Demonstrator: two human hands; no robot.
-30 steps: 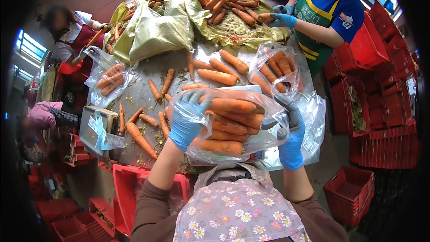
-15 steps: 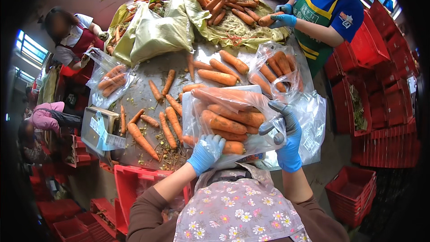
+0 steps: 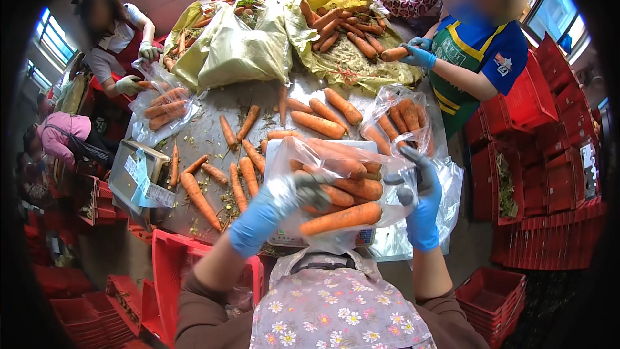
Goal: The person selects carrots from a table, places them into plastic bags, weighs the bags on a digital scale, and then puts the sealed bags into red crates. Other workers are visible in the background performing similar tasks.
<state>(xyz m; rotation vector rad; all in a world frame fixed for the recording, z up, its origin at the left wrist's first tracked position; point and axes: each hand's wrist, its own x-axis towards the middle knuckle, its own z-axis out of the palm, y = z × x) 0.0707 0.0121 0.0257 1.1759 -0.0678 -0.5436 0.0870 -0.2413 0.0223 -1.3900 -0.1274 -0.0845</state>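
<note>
Clear bag: here it is, the clear bag (image 3: pixel 321 163) in front of me, over the scale (image 3: pixel 274 163); can't tell if its full wt. rests there.
L hand: my L hand (image 3: pixel 279 199) is at the bag's left side, fingers bent but blurred; pressing or pinching, can't tell.
R hand: my R hand (image 3: pixel 426 194) curls round the right end, thumb & forefinger apart, film between; can't tell how firm the pinch is.
Bagged carrots: the bagged carrots (image 3: pixel 342 219) lie approx. crosswise, thick & stiff; prob. roll on each other if tipped.
Wt.: looks heavy for such thin plastic; I'd want a palm under the near side.
Film: soft, prob. slick vs. gloves; pointy carrot tips might poke thru.
Best hold: gathered film at right end w/ R, L flat under the load; no lifting by one thin edge.
Nearby: loose carrots (image 3: pixel 201 200) left, another filled bag (image 3: pixel 405 115) far right, flat clear plastic (image 3: pixel 447 203) just right of R hand.
</note>
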